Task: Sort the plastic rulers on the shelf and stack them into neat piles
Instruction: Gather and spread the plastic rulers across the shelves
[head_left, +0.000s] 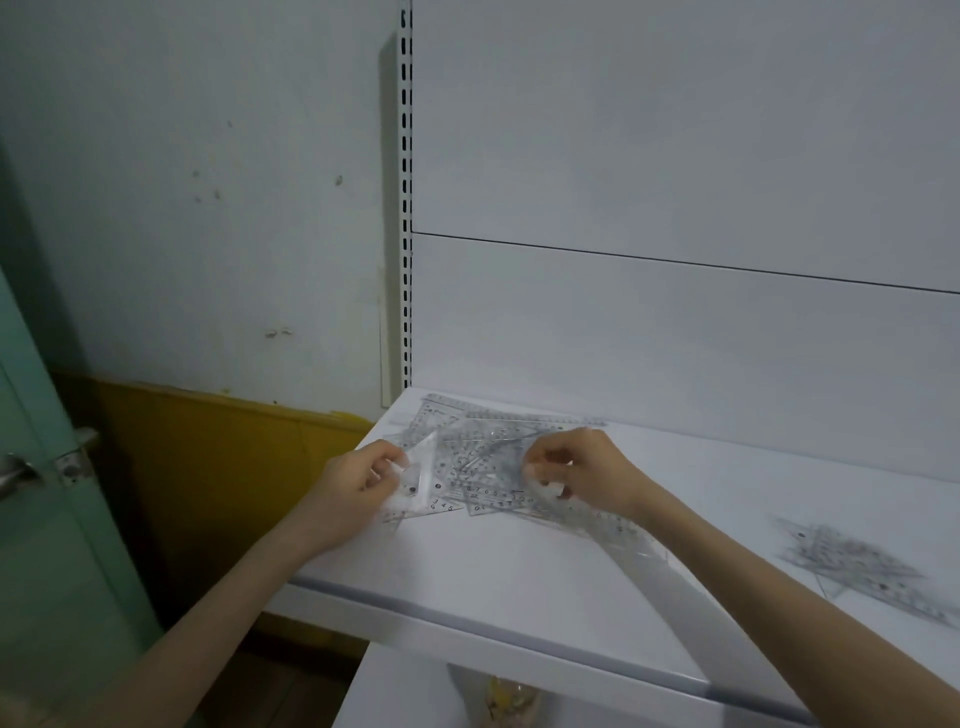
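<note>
Nearest, on the shelf (493, 582), the left hand (358, 480) pinches a clear set square (423, 480). The right hand (587, 470) curls its fingers on a long ruler (639, 551) that trails under its wrist. Between and beyond both hands lies the tangled pile (483, 441). Lifting could drag overlapping slick pieces off the edge.

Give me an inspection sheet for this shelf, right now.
Surface: flat white shelf, rulers lying on it.
Job's things: loose heap of clear plastic rulers and set squares at back left; smaller blurred heap of clear rulers at right.
Clutter: blurred yellowish item under the shelf, unidentifiable.
Grippers: left hand pinches a clear triangular set square; right hand pinches a long clear straight ruler.
Cables: nothing seen.
Surroundings: white slotted upright; teal door with metal handle, left.
</note>
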